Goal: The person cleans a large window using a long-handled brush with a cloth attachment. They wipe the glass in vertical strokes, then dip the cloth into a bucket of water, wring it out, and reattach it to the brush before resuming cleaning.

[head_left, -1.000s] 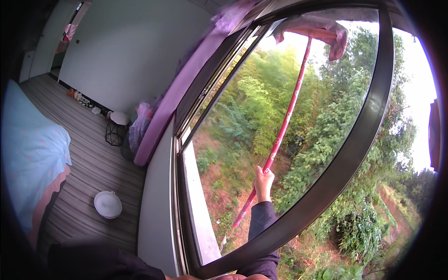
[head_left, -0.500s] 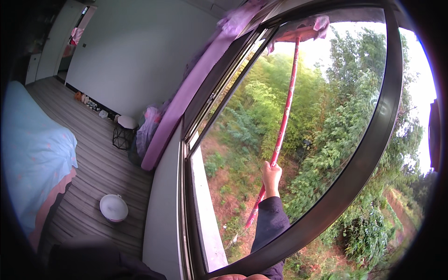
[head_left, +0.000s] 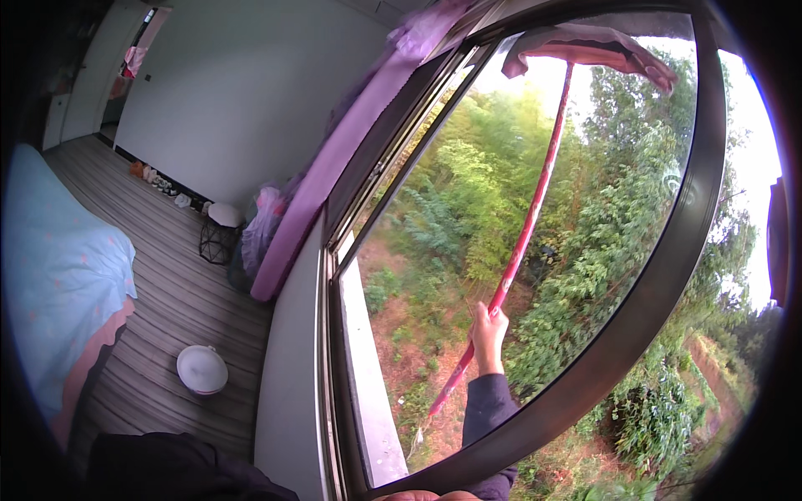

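Observation:
Out beyond the window glass, my right hand point(head_left: 489, 336) is wrapped round a red patterned pole point(head_left: 535, 204), its dark sleeve reaching past the lower frame. The pole rises at a slant, and a pinkish-brown cloth point(head_left: 597, 48) hangs over its head at the top of the pane. Whether the cloth touches the glass I cannot tell. A string dangles from the pole's low end. The dark window frame point(head_left: 643, 313) curves between me and the arm. A sliver of skin by the frame at the lower edge is probably my left hand point(head_left: 430, 495); its fingers are mostly hidden.
A white basin point(head_left: 202, 370) stands on the striped floor point(head_left: 225, 321), left of the wall below the window. Further left is a bed with a light-blue cover point(head_left: 67, 250). A purple curtain point(head_left: 334, 171) runs beside the window, near a stool point(head_left: 224, 215). Trees and a slope lie outside.
The cloth-covered head has moved right across the top of the pane, and the pole leans further right. My right hand, still gripping it, has dropped slightly.

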`<state>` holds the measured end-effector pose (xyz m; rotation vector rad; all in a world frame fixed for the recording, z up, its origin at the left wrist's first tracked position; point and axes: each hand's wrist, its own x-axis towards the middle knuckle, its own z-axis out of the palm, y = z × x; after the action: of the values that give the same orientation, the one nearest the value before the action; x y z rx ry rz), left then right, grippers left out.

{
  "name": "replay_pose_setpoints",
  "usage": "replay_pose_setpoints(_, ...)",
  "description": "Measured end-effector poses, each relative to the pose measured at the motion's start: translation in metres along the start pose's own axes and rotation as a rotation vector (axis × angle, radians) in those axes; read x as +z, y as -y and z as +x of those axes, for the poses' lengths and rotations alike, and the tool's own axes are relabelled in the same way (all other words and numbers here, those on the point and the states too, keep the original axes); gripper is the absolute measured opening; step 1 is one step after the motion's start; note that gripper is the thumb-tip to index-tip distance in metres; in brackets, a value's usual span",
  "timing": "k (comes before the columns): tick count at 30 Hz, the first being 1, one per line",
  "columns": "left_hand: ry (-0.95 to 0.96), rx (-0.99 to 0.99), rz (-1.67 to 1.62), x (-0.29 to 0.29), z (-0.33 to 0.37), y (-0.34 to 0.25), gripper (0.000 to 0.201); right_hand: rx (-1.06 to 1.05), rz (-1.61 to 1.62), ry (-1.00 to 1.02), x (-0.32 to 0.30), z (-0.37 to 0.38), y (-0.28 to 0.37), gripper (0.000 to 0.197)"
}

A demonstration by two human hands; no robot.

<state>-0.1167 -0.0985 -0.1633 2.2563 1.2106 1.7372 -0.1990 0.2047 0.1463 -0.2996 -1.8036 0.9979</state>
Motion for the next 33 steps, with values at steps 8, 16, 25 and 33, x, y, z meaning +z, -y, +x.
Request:
replay_pose_setpoints(8,0.009,-0.023,-0.001,0.001,0.000,0.000,0.040,0.033,0.006,-0.026,0.041,0.029,-0.041,0.026)
replay_pose_setpoints(16,0.015,-0.022,-0.002,-0.001,-0.002,-0.002,0.043,-0.079,-0.179,-0.047,0.029,0.042,-0.019,0.026)
replay_pose_setpoints(25,-0.004,0.031,0.035,0.012,-0.011,-0.004,0.046,-0.184,-0.537,-0.043,-0.050,-0.066,-0.022,0.026)
replay_pose_setpoints(33,0.136,0.150,-0.010,0.015,-0.011,-0.004,0.032,0.001,-0.682,0.011,-0.164,-0.233,-0.010,0.024)
